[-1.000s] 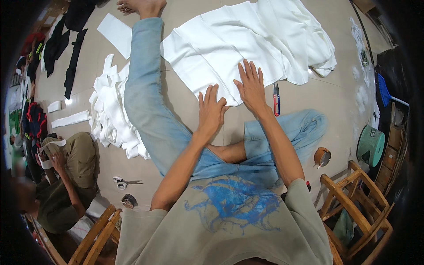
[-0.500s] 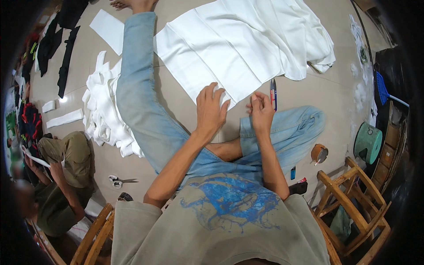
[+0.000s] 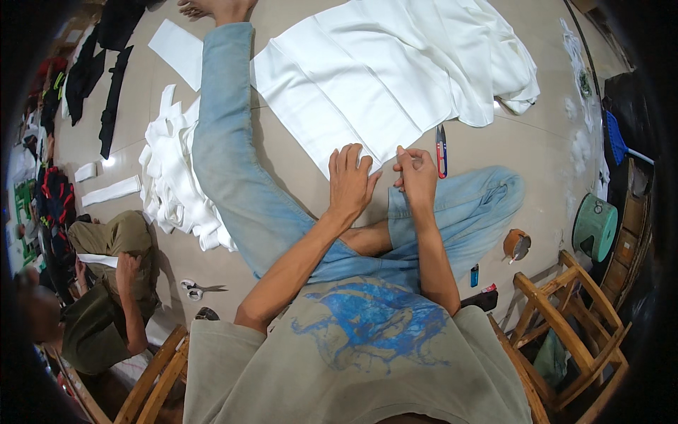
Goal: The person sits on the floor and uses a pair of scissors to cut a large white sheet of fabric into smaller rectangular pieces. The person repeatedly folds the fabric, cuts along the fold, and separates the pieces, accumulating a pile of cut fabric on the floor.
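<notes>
Garment workshop, white cloth (image 3: 381, 78), fabric strips (image 3: 176, 185), snips (image 3: 441, 145), scissors (image 3: 200, 288)

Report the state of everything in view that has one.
White fabric, spread out, creased
Left hand, resting on the fabric's near edge
Right hand, fingers curled
Fabric strips, heaped, jumbled
Thread snips, lying, blade gap unclear
White-handled scissors, lying, blade gap unclear
Co-worker's strip, held

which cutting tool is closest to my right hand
The thread snips with red and blue handles, lying just to the right of your right hand; the white-handled scissors lie much farther away, toward the view's lower left.
</notes>
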Tool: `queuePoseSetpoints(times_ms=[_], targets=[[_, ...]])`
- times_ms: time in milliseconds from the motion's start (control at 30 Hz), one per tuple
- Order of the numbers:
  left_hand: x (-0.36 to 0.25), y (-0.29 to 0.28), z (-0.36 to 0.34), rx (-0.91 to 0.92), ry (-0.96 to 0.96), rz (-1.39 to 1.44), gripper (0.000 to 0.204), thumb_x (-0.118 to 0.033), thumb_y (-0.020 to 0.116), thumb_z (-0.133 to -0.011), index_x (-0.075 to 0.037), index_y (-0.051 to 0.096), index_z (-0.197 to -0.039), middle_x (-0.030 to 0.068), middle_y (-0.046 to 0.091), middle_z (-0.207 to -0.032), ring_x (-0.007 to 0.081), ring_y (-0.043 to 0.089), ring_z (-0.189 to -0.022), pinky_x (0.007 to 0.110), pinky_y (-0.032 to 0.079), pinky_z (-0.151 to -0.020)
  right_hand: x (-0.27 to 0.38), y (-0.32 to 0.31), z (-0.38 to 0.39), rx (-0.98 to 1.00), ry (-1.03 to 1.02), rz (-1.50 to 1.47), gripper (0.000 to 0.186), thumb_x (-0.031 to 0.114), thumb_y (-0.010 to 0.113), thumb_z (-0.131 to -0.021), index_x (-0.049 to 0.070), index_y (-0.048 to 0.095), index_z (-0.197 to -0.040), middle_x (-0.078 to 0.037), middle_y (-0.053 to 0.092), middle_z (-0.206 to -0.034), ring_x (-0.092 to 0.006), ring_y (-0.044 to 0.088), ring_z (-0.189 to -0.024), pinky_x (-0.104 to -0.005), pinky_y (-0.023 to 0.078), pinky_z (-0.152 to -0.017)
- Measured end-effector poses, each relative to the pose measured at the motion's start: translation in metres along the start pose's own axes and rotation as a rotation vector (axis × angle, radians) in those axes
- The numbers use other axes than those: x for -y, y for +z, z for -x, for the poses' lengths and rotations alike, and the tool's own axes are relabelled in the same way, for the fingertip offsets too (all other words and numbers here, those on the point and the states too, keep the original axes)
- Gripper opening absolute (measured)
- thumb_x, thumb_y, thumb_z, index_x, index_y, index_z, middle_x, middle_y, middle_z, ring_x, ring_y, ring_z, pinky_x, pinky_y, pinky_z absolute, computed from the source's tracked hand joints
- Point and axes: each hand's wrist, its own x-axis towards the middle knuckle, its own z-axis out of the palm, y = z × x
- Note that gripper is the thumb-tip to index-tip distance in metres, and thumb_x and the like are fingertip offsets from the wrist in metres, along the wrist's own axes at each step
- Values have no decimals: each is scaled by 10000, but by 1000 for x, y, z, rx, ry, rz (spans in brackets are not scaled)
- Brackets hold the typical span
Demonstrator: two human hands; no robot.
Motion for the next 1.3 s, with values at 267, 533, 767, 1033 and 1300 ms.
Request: queuePoseSetpoints(times_ms=[267,533,767,1033,1300], targets=[[6,0,-4,-23,-21,228,190,-109,618,-969,-4,631,-1126,177,557,-1360,381,489,-1320,589,293,-1184,-1,5,3,386,108,204,582,550,637,-1008,-25,717,-975,-69,681,-705,-87,555,-459,-221,412,-417],[38,-4,-79,-135,61,-128,523,-284,595,-1031,-85,519,-1509,181,356,-1659,395,264,-1554,650,183,-1235,-14,14,17,185,143,-36,489,443,751,-964,-34,682,-1043,-80,697,-748,-103,566,-483,-238,441,-433],[57,26,-91,-68,15,-332,681,-507,503,-1052,-131,408,-1612,150,281,-1709,379,199,-1584,686,147,-1233,-16,49,25,254,95,-324,419,413,750,-973,21,610,-1025,-69,698,-773,-88,563,-510,-229,415,-441],[57,21,-91,-39,-9,-317,688,-498,510,-1052,-142,378,-1627,140,273,-1714,367,179,-1595,681,148,-1236,-16,50,11,293,44,-294,434,456,689,-1010,27,628,-985,-49,663,-715,-96,562,-540,-249,411,-485],[60,30,-90,-96,-54,-389,670,-467,506,-1055,-166,366,-1636,137,242,-1726,369,174,-1594,691,141,-1228,-36,21,16,198,-30,82,562,456,626,-1040,14,644,-695,-27,550,-563,-101,482,-510,-298,379,-497]])
